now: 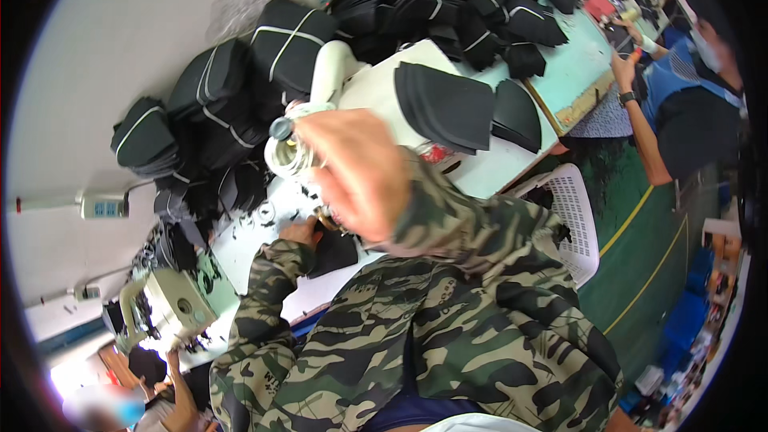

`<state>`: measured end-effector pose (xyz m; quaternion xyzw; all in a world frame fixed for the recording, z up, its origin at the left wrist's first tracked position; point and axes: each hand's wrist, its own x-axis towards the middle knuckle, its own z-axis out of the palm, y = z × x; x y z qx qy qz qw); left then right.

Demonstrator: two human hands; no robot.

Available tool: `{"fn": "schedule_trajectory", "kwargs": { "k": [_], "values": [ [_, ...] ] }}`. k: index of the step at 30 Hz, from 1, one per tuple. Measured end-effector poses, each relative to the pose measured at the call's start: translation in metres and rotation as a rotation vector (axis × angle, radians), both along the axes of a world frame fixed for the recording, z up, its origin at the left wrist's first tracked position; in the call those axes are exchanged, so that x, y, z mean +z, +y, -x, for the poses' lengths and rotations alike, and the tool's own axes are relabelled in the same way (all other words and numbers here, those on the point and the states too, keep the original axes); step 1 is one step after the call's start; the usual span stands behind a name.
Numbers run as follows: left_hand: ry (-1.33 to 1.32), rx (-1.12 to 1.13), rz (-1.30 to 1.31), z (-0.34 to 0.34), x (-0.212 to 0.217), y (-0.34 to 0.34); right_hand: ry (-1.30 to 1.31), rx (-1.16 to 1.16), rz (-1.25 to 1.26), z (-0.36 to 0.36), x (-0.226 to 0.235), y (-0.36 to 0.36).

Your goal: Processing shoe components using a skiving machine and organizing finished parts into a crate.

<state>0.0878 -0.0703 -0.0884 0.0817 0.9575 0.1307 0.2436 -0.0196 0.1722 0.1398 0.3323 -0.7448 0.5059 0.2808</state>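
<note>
My right hand (360,168), smeared by motion, is raised at the head of a white sewing machine (333,72). Its fingers are close to the machine's dark round knob (282,129), and whether they grip anything is unclear. Lower down, my left hand (299,231) is by the needle area, its fingers closed on the edge of a black fabric piece (334,251) lying on the white table. My right hand and sleeve partly cover the needle area. To the right, a fanned stack of black curved panels (445,104) lies beside a smaller black stack (517,115).
Tied black bundles (292,40) line the wall side. A white plastic basket (574,224) stands at the table's right. Another sewing machine (172,304) is at lower left, with a person beside it. A co-worker in blue (680,84) works at upper right.
</note>
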Motion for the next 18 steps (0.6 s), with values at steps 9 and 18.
{"fn": "schedule_trajectory", "kwargs": {
  "k": [9, 18],
  "values": [
    [-0.705, 0.219, -1.029, 0.051, 0.109, 0.036, -0.61, 0.501, 0.045, 0.045, 0.004, -0.004],
    [-0.66, 0.515, -1.01, 0.048, 0.072, 0.017, -0.588, 0.155, -0.031, 0.02, -0.065, 0.03]
  ]
}}
